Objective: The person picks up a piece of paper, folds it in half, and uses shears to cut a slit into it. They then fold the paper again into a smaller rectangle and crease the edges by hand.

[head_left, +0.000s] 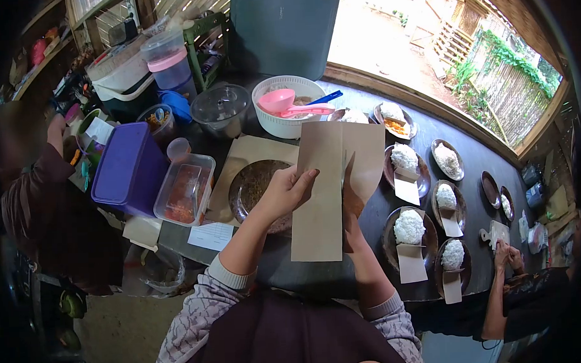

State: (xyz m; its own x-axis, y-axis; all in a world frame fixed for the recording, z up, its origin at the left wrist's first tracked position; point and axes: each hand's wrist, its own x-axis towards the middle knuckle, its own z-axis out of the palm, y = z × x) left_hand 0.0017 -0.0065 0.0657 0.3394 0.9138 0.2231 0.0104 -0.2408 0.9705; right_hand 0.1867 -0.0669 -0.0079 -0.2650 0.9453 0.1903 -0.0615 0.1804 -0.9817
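While our left hand pinches brown paper, bowl near that grip, we can't tell how our right hand grips

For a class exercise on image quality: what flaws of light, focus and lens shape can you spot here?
Head view: the yard outside glares nearly white; the right hand looks shadowed beside the brighter paper; the head at far left is blurred; wide-angle distortion seems to tilt the outer objects, and the borders fall to black.
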